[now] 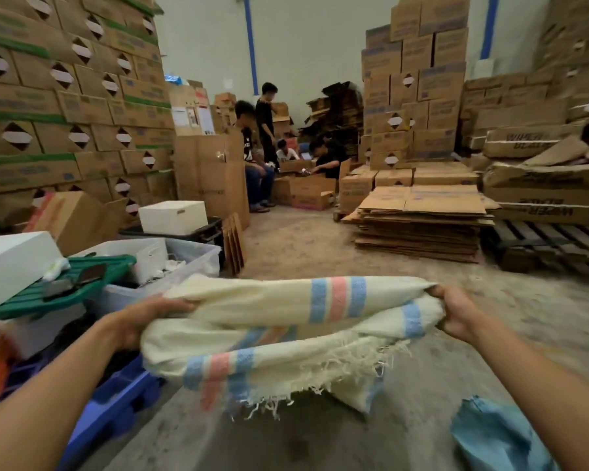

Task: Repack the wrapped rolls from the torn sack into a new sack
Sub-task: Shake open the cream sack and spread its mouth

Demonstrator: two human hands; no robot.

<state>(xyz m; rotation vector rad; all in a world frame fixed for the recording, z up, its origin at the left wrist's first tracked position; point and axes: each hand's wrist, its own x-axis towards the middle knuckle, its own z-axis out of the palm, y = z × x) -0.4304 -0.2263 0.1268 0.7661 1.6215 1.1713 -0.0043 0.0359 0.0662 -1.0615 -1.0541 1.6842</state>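
Above the concrete floor, a cream woven sack [286,321] hangs stretched between two hands.

Striped blue and pink, frayed along its lower edge, it sags empty at chest height; the left hand [140,321] has its fingers curled into one end, the right hand [456,314] bunches the other in a closed fist. No wrapped rolls show anywhere, so I judge the repacking barely started. A blue cloth [497,436] lies low to the right, green-lidded bins [82,277] to the left, other workers [269,147] among stacked cartons [65,96] beyond.
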